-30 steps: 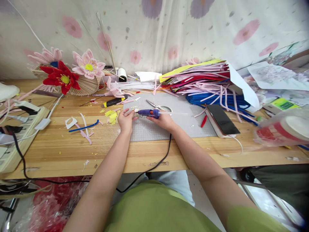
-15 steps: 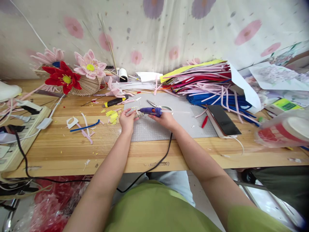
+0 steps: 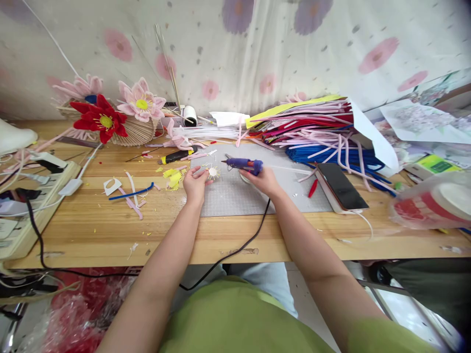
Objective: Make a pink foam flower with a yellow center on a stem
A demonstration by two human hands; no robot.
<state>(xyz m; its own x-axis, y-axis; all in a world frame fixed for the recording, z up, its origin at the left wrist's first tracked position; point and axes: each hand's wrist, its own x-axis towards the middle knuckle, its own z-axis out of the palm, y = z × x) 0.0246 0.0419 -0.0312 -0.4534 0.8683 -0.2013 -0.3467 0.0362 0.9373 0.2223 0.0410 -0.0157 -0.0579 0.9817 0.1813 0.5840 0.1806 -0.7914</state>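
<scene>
In the head view, we see the left hand [image 3: 195, 185] pinching a small round white disc with thin yellow spikes [image 3: 212, 172] in its fingers, over the left edge of the grey gridded cutting mat [image 3: 228, 202], its pale face turned up and its spikes radiating outward. We see the right hand [image 3: 264, 182] with its fingers closed around a purple-blue plastic glue gun [image 3: 246, 164] above the mat, its long axis running nearly crosswise, the dark nozzle pointing left and slightly away from us, apart from the disc, and a clear glue stick [image 3: 290, 169] jutting rightward from its rear.
</scene>
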